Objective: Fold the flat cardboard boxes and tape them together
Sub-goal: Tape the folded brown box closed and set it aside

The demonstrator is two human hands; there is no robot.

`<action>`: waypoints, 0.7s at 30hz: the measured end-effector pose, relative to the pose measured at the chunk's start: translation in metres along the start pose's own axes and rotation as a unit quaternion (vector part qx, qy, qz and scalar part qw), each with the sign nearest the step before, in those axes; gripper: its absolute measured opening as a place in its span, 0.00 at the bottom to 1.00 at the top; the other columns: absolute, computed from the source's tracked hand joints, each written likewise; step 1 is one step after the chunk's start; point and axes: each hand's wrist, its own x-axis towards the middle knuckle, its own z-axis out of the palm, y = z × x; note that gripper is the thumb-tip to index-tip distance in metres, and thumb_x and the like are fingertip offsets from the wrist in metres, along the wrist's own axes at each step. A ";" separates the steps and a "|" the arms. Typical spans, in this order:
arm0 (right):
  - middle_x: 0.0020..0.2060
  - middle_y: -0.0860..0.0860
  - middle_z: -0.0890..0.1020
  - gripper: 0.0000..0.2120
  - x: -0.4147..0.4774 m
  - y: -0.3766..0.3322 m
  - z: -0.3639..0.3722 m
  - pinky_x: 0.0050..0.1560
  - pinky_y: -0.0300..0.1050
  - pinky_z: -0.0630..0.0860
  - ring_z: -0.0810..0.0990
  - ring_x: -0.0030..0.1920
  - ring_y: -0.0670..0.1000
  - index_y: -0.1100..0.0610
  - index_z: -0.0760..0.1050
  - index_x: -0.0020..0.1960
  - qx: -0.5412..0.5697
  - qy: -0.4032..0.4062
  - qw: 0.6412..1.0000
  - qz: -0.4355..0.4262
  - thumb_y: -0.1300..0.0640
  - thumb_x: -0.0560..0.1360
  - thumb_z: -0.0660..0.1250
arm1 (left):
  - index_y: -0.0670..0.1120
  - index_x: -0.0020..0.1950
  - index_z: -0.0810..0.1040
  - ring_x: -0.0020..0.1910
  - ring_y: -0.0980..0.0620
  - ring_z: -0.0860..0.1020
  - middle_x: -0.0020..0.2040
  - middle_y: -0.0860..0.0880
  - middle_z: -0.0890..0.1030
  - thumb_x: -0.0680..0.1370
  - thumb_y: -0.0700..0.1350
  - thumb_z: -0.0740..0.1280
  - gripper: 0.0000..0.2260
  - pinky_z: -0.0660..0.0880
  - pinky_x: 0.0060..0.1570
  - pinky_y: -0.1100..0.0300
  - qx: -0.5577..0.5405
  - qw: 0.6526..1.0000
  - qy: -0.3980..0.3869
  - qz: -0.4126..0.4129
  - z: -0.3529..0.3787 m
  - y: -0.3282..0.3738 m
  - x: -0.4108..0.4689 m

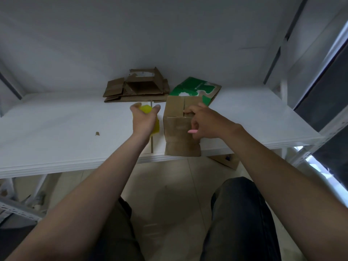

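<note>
Inspection of head view, 1 camera. Found 1 folded brown cardboard box (180, 136) standing on white shelf board (66, 129), right of centre and reaching its near edge, top flaps closed with seam visible. Noted right hand (205, 123) resting on top of that box, 1 fingertip pressed at flap seam, lower fingers curled round pink object (192, 131); kind of object not determinable. Noted left hand (145, 119) raised just left of box, fingers and thumb curled round yellow object (146, 109), partly hidden by palm; cannot confirm its kind, nor any contact with box. Observed pile of flat brown cardboard (116, 89) at back of shelf board, 1 piece partly opened on top. Observed green-printed flat cardboard (194, 87) just right of pile, lying behind folded box and partly covered by it. Logged small cardboard scrap (97, 133) on shelf board, well left of both hands. Logged further brown cardboard (226, 161) on tiled floor (169, 185) beneath shelf board. Recorded 2 bare forearms reaching forward, with 2 legs in dark trousers (241, 213) below. Recorded white rack upright (283, 91) at right end of shelf board.
</note>
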 end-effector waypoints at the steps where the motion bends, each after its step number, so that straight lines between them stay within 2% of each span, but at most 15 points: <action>1: 0.73 0.46 0.71 0.16 0.000 0.002 0.001 0.59 0.45 0.69 0.64 0.68 0.49 0.53 0.77 0.29 0.009 -0.002 1.000 0.001 0.55 0.73 0.77 | 0.48 0.71 0.60 0.61 0.42 0.76 0.63 0.44 0.73 0.72 0.58 0.75 0.36 0.74 0.62 0.48 0.046 0.999 0.003 0.026 0.006 0.005 0.003; 3: 0.74 0.44 0.69 0.14 -0.002 0.007 0.002 0.60 0.46 0.68 0.64 0.68 0.47 0.55 0.80 0.31 0.039 -0.006 0.999 0.009 0.53 0.74 0.76 | 0.42 0.73 0.59 0.66 0.40 0.73 0.68 0.41 0.72 0.72 0.57 0.77 0.41 0.73 0.63 0.48 0.133 0.990 -0.002 0.048 0.019 0.013 0.010; 5: 0.74 0.44 0.70 0.14 -0.004 0.013 0.001 0.62 0.46 0.66 0.64 0.66 0.44 0.56 0.82 0.34 0.091 -0.009 0.995 0.025 0.50 0.75 0.75 | 0.41 0.73 0.59 0.67 0.39 0.73 0.70 0.40 0.72 0.70 0.56 0.79 0.42 0.73 0.64 0.46 0.189 0.981 -0.018 0.036 0.028 0.012 0.019; 7: 0.70 0.44 0.75 0.12 -0.007 0.018 0.000 0.63 0.48 0.70 0.71 0.66 0.45 0.54 0.84 0.40 0.198 0.034 0.978 0.057 0.46 0.75 0.74 | 0.43 0.74 0.61 0.67 0.40 0.73 0.70 0.41 0.72 0.70 0.54 0.80 0.41 0.73 0.64 0.45 0.205 0.978 -0.036 0.013 0.030 0.010 0.028; 9: 0.57 0.45 0.82 0.09 -0.009 0.026 0.001 0.59 0.50 0.79 0.79 0.56 0.47 0.53 0.85 0.44 0.320 0.166 0.922 0.143 0.48 0.75 0.74 | 0.44 0.75 0.62 0.66 0.40 0.73 0.70 0.42 0.72 0.70 0.54 0.80 0.42 0.74 0.63 0.45 0.191 0.980 -0.053 -0.005 0.029 0.006 0.035; 11: 0.42 0.47 0.83 0.09 -0.007 0.037 0.003 0.52 0.55 0.81 0.81 0.44 0.49 0.48 0.81 0.37 0.392 0.286 0.833 0.266 0.48 0.75 0.74 | 0.45 0.75 0.63 0.65 0.41 0.73 0.69 0.43 0.72 0.69 0.54 0.80 0.41 0.74 0.63 0.44 0.187 0.981 -0.052 -0.001 0.028 0.003 0.038; 12: 0.38 0.48 0.82 0.11 -0.006 0.044 0.006 0.49 0.55 0.81 0.81 0.40 0.50 0.47 0.79 0.35 0.407 0.299 0.800 0.325 0.47 0.75 0.73 | 0.45 0.75 0.64 0.65 0.41 0.74 0.69 0.43 0.73 0.69 0.54 0.81 0.41 0.74 0.63 0.44 0.186 0.981 -0.047 0.003 0.028 0.003 0.038; 13: 0.38 0.50 0.83 0.11 -0.006 0.052 0.011 0.47 0.54 0.80 0.80 0.39 0.50 0.49 0.79 0.36 0.397 0.271 0.795 0.369 0.46 0.75 0.71 | 0.45 0.74 0.65 0.65 0.41 0.74 0.68 0.43 0.74 0.69 0.54 0.81 0.40 0.74 0.63 0.44 0.184 0.982 -0.042 0.007 0.029 0.003 0.039; 15: 0.41 0.55 0.83 0.16 -0.008 0.065 0.033 0.46 0.50 0.78 0.81 0.42 0.54 0.54 0.80 0.41 0.280 0.133 0.859 0.409 0.41 0.76 0.68 | 0.45 0.73 0.66 0.65 0.41 0.74 0.68 0.43 0.74 0.69 0.54 0.80 0.39 0.74 0.63 0.46 0.177 0.983 -0.039 0.008 0.031 0.002 0.038; 17: 0.45 0.56 0.83 0.22 -0.012 0.070 0.059 0.47 0.47 0.77 0.81 0.46 0.58 0.56 0.82 0.47 0.167 0.022 0.897 0.408 0.37 0.78 0.65 | 0.46 0.73 0.66 0.65 0.42 0.73 0.68 0.44 0.74 0.70 0.54 0.80 0.38 0.73 0.61 0.49 0.175 0.984 -0.043 0.007 0.033 0.002 0.039; 19: 0.45 0.56 0.83 0.23 -0.015 0.070 0.072 0.46 0.47 0.77 0.81 0.46 0.59 0.56 0.83 0.49 0.120 -0.017 0.914 0.387 0.36 0.79 0.63 | 0.46 0.74 0.66 0.66 0.42 0.73 0.69 0.44 0.73 0.70 0.54 0.80 0.38 0.72 0.59 0.50 0.174 0.983 -0.048 0.005 0.033 0.002 0.041; 21: 0.48 0.56 0.83 0.21 -0.012 0.066 0.068 0.48 0.47 0.77 0.82 0.51 0.60 0.57 0.81 0.52 0.114 -0.038 0.921 0.371 0.38 0.77 0.68 | 0.46 0.74 0.66 0.66 0.42 0.73 0.69 0.44 0.73 0.71 0.54 0.79 0.38 0.72 0.58 0.51 0.173 0.984 -0.051 0.005 0.033 0.001 0.042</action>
